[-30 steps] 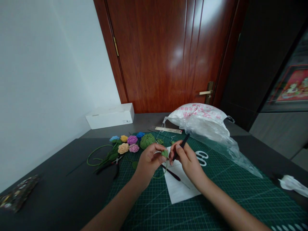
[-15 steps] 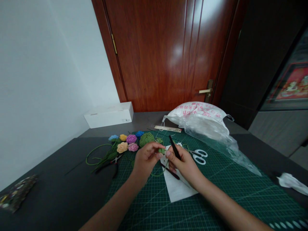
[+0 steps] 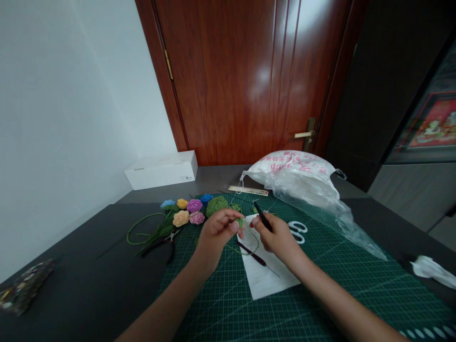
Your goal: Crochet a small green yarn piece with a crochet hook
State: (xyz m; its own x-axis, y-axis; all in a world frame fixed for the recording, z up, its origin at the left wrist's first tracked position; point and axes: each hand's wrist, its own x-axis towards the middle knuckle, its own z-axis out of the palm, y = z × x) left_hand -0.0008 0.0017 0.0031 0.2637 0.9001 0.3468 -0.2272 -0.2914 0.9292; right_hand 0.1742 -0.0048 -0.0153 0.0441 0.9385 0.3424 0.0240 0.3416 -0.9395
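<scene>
My left hand (image 3: 216,236) is closed, its thumb and fingers pinching a small green yarn piece (image 3: 240,222). Just to its right, my right hand (image 3: 278,233) is wrapped round a slim black-handled tool (image 3: 262,217). That handle slants up and left out of the fist, and I cannot make out its working tip. A thin green strand (image 3: 257,243) droops in a loop between and below the hands. Beneath them, a dark-handled hook (image 3: 252,254) with a thin metal shaft lies across white paper (image 3: 265,282).
Under the paper spreads a green cutting mat (image 3: 342,275). White-handled scissors (image 3: 298,230) lie right of my hands. At left are crocheted flowers (image 3: 181,218), pliers (image 3: 171,240) and a green yarn ball (image 3: 216,205). Farther back stand a white box (image 3: 162,172), a ruler (image 3: 248,191) and a plastic bag (image 3: 295,171).
My right hand has drawn a little to the right, away from my left hand, with the black-handled tool. The green strand hangs in a different loop. My left hand has barely moved.
</scene>
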